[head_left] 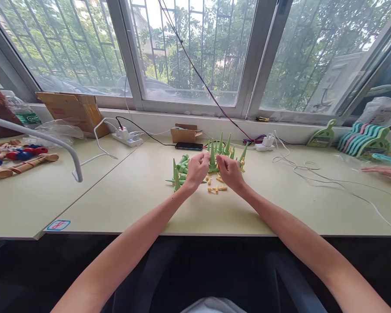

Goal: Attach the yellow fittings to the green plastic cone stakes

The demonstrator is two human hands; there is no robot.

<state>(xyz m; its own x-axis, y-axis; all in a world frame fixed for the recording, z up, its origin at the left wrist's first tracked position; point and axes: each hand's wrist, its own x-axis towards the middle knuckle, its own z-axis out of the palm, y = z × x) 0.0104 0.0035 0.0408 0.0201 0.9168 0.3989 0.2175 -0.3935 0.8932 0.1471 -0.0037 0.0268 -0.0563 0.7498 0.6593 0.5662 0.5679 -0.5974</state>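
Observation:
My left hand [197, 170] is closed over the table, its fingertips pinched together. Opposite it, my right hand [230, 172] is also closed, its fingers curled inward. Whatever either one grips is hidden or too small to name. Between and behind them stand several pointed green plastic cones [213, 157] with wider bases. To the left of my left hand lies a loose pile of similar green pieces [182, 168], some on their sides and some upright. Small yellow plastic pieces [217, 189] are scattered on the table just below and between my hands.
Behind the cones are a phone [189, 146] and an open cardboard box [184, 134]. White cables [326, 176] cross the right side. Another person's hand [386, 173] rests near teal dustpan-like items [361, 138]. Wooden and coloured pieces [22, 154] lie far left, near a curved white bar [52, 140].

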